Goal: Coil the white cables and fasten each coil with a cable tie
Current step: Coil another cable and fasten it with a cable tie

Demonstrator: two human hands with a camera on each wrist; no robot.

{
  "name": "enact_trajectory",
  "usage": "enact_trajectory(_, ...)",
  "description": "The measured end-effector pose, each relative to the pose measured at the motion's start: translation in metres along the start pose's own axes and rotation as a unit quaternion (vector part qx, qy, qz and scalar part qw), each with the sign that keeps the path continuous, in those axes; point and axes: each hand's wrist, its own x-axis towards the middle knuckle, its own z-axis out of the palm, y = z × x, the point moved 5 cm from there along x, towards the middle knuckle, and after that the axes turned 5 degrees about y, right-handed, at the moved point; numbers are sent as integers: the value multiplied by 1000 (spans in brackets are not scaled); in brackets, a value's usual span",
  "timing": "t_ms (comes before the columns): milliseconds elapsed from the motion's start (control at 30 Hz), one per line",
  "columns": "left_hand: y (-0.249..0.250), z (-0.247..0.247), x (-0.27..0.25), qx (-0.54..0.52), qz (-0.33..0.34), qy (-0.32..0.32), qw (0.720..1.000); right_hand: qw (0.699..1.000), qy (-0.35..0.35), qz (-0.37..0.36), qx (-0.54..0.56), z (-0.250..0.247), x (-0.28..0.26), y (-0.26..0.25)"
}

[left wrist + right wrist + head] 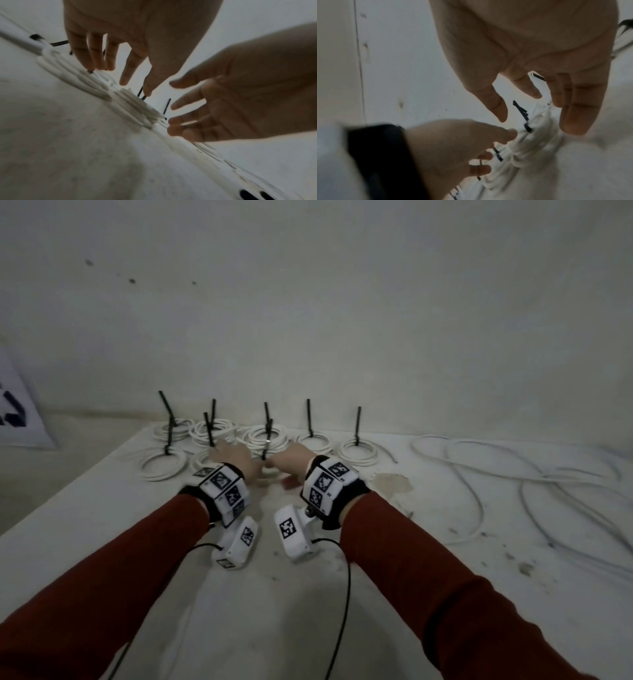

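Observation:
A tied white cable coil [135,106] with a black cable tie [265,451] lies on the white table [274,594], mostly hidden in the head view between my hands. My left hand [236,457] hovers over its left side with fingers spread and straight. My right hand [291,458] is at its right side, fingers extended and apart. Neither hand grips anything. In the right wrist view the coil [530,142] sits just below both sets of fingertips. Several more tied coils [358,453] line the table's back, ties sticking up.
Loose uncoiled white cables [496,474] sprawl across the right of the table. A chipped patch [392,484] marks the surface near my right wrist. A printed sheet [17,412] leans against the wall at far left. Black cords [346,594] trail from the wrist cameras.

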Motion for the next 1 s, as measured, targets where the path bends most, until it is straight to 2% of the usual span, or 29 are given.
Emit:
enact_trajectory(67, 20, -13, -10, -54, 60, 77, 994, 995, 29, 6, 95, -20, -22, 3)
enact_trajectory(133, 49, -22, -27, -91, 143, 130, 977, 993, 59, -15, 97, -49, -44, 9)
enact_trajectory(167, 65, -24, -37, -110, 182, 133, 968, 994, 79, -26, 69, -67, -56, 16)
enact_trajectory(233, 102, -25, -61, -156, 256, 107, 948, 987, 151, -51, -37, -111, -79, 38)
enact_trajectory(300, 139, -26, -89, -179, 333, 72, 923, 950, 218, -43, -217, -153, -98, 69)
enact_trajectory(333, 156, -23, -103, -179, 373, 45, 909, 930, 225, -21, -288, -168, -106, 85)
enact_trajectory(367, 173, -19, -117, -172, 408, 11, 897, 914, 210, 4, -347, -179, -112, 101)
enact_trajectory(433, 204, -8, -142, -147, 455, -44, 877, 888, 126, 59, -439, -193, -124, 131)
enact_trajectory(500, 228, 3, -160, -125, 470, -60, 872, 866, 42, 95, -489, -201, -132, 155)
enact_trajectory(567, 246, 11, -168, -119, 460, -64, 878, 846, 16, 101, -523, -205, -132, 170)
enact_trajectory(633, 259, 18, -170, -111, 443, -70, 887, 821, 34, 90, -564, -207, -129, 176)
enact_trajectory(667, 263, 21, -170, -97, 432, -70, 894, 820, 55, 74, -565, -208, -127, 177)
enact_trajectory(700, 266, 25, -169, -76, 420, -67, 902, 832, 77, 61, -546, -209, -126, 175)
enact_trajectory(767, 268, 28, -166, -36, 394, -45, 917, 887, 119, 6, -447, -214, -125, 167)
enact_trajectory(833, 269, 20, -164, -66, 388, -19, 919, 931, 162, -54, -324, -222, -127, 153)
enact_trajectory(933, 257, -19, -162, -189, 397, 37, 897, 945, 215, -159, -189, -233, -135, 125)
enact_trajectory(1000, 239, -53, -160, -277, 409, 71, 866, 942, 221, -220, -124, -237, -146, 106)
